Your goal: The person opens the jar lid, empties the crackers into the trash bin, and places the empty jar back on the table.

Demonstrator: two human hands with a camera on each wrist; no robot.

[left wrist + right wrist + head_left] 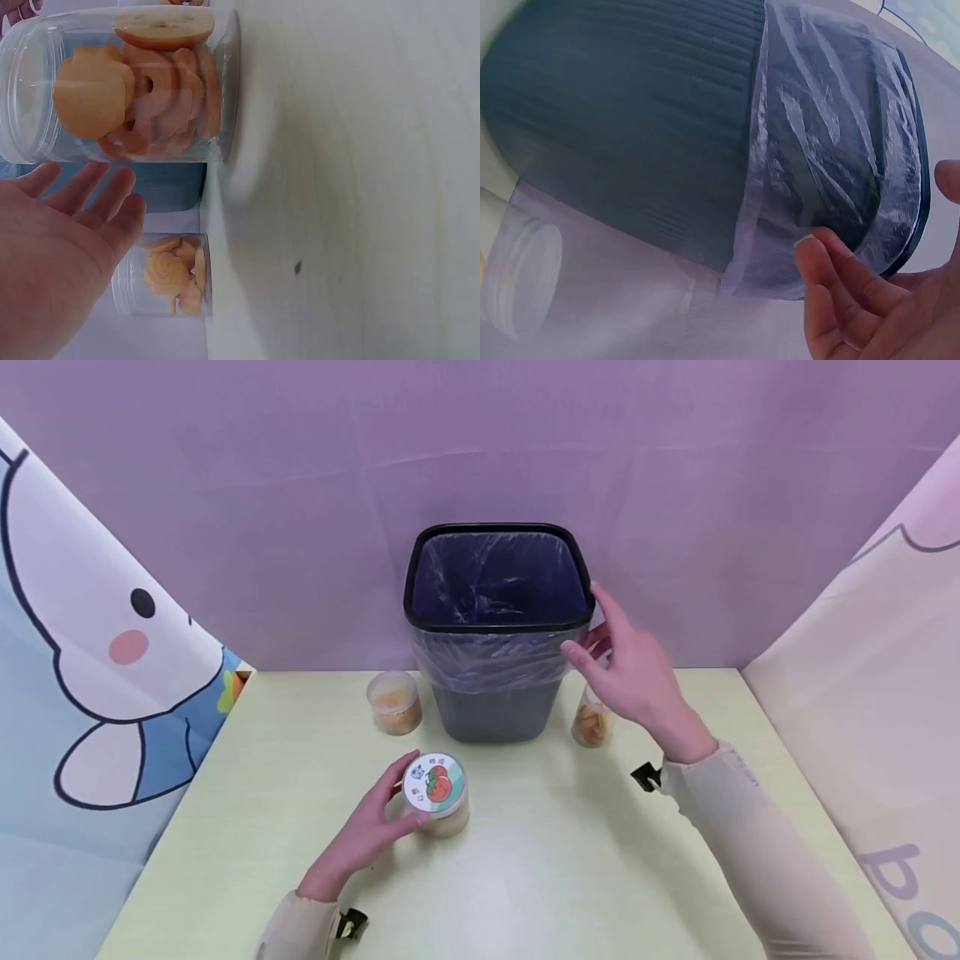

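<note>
A clear jar of cookies (150, 94) stands on the table, its white lid (433, 782) printed with red tomatoes. My left hand (367, 822) is spread about its left side, thumb at the front of the lid and index finger at the far side. In the left wrist view its fairly straight fingers (101, 191) reach the jar's edge. My right hand (637, 672) is at the right side of a dark bin (495, 714) lined with a clear plastic bag (817, 142). Its loosely bent fingers (832, 277) lie close to the bag, thumb apart from them.
A smaller cookie jar (395, 703) stands left of the bin. Another small jar (591, 724) stands to its right, partly under my right hand. The pale table (525, 877) meets a purple cloth (300, 527) behind, with printed cloths (90, 610) at the sides.
</note>
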